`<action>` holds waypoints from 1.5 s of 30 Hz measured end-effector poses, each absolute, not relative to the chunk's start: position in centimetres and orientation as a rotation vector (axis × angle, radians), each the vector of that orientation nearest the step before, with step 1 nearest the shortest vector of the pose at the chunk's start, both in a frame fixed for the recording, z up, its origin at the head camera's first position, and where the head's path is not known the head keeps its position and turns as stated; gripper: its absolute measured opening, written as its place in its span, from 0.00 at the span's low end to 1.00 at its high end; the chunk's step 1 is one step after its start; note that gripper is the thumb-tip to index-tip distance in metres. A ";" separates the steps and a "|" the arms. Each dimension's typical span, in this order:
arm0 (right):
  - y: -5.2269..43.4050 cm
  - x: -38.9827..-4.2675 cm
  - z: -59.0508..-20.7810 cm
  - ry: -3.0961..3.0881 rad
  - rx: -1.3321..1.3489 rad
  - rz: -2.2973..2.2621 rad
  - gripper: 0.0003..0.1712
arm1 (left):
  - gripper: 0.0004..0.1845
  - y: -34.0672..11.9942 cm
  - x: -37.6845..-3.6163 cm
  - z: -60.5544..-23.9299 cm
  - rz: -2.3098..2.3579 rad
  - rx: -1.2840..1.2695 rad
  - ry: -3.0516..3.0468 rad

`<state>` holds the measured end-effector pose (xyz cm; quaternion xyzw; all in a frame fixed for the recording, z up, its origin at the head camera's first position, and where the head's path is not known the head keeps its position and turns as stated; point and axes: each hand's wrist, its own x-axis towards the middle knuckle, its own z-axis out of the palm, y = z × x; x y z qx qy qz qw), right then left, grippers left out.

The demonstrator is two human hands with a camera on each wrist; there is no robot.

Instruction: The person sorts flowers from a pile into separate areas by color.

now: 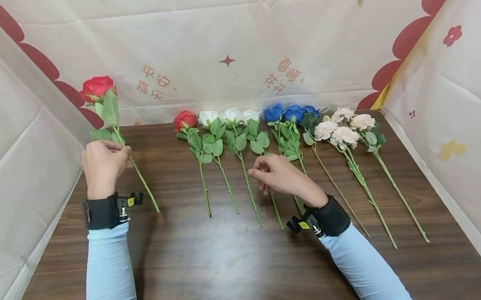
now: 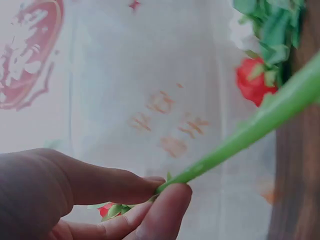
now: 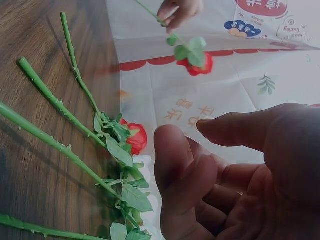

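Note:
My left hand (image 1: 104, 166) pinches the green stem of a red rose (image 1: 97, 88) between thumb and fingertips, holding it at the left side with the bloom up. In the left wrist view the green stem (image 2: 235, 145) slants away from the pinch. My right hand (image 1: 280, 175) hovers over the stems in the middle with loosely curled fingers and nothing between them. Beneath and around it lie white roses (image 1: 231, 116) and blue roses (image 1: 293, 113). Another red rose (image 1: 186, 120) lies at the left end of that row.
Pale pink flowers (image 1: 344, 135) on long stems lie at the row's right end. All stems point toward the front of the brown wooden table (image 1: 214, 278). A printed cloth (image 1: 202, 43) stands as a wall behind the table, with more cloth on both sides.

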<state>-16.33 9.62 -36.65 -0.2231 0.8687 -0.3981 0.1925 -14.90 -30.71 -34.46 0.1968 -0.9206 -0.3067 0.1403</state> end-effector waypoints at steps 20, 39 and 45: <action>8.9 -15.9 -36.9 2.394 -0.659 -1.143 0.12 | 0.15 -23.2 -14.9 -33.8 -1.867 -0.013 -2.553; 6.0 -12.9 -37.1 2.103 -0.833 -1.278 0.11 | 0.11 -15.2 -13.8 -35.2 -2.259 -0.374 -2.330; 5.7 -12.7 -37.4 2.102 -0.857 -1.305 0.11 | 0.10 -15.1 -13.7 -35.4 -2.240 -0.400 -2.340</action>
